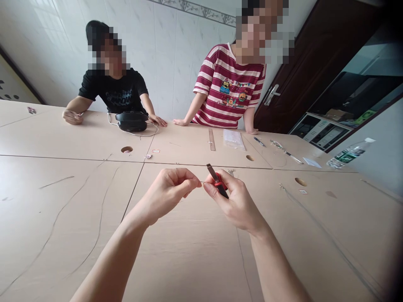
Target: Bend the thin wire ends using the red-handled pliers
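Note:
My left hand (171,191) is raised over the middle of the table (176,260), its fingertips pinched on one end of a thin wire (202,182). Close on its right, my right hand (234,199) has thumb and forefinger together at the wire's other end. Within the same hand sits a small red-and-black tool (218,181), its metal tip pointing up and to the left. Only a short bit of wire shows between the fingertips. A long thin wire (242,251) runs down the table below my right hand.
Two people stand or sit across the table. A black device (131,121) with a white cable, a ruler (211,139), a plastic bag (234,139), a pen (260,141) and a bottle (351,154) lie beyond my hands. Long wires (100,218) stretch at both sides.

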`<state>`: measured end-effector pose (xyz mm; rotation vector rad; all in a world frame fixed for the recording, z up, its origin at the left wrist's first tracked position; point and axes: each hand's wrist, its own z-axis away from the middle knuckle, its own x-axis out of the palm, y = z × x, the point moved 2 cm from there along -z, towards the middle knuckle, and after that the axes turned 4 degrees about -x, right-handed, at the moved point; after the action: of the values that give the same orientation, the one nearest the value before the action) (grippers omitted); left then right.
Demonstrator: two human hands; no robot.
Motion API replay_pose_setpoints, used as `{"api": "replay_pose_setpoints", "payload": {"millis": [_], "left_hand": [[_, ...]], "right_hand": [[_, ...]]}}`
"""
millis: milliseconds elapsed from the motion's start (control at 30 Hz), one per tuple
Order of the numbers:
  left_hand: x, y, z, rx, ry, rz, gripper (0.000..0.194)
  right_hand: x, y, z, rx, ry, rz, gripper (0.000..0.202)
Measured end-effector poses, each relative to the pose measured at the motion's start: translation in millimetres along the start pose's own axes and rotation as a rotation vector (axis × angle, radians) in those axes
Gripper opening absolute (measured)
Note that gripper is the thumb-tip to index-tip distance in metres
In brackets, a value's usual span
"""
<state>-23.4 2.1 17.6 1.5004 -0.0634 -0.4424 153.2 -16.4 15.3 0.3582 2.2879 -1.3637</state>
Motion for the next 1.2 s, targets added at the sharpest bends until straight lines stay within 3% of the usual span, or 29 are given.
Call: {"api": "replay_pose_setpoints", "payload": {"millis": [767,1200], "left_hand": [[5.7,-2.7,-3.4,-0.035,-0.013,0.073,0.021],[8.8,-4.0,-2.6,-0.019,0.002,0.124,0.022]], "right_hand": [[2.6,2.1,1.6,-0.140,0.015,0.174,0.019],[3.5,-1.8,1.3,-0.029,-0.016,0.057,0.016]]}}
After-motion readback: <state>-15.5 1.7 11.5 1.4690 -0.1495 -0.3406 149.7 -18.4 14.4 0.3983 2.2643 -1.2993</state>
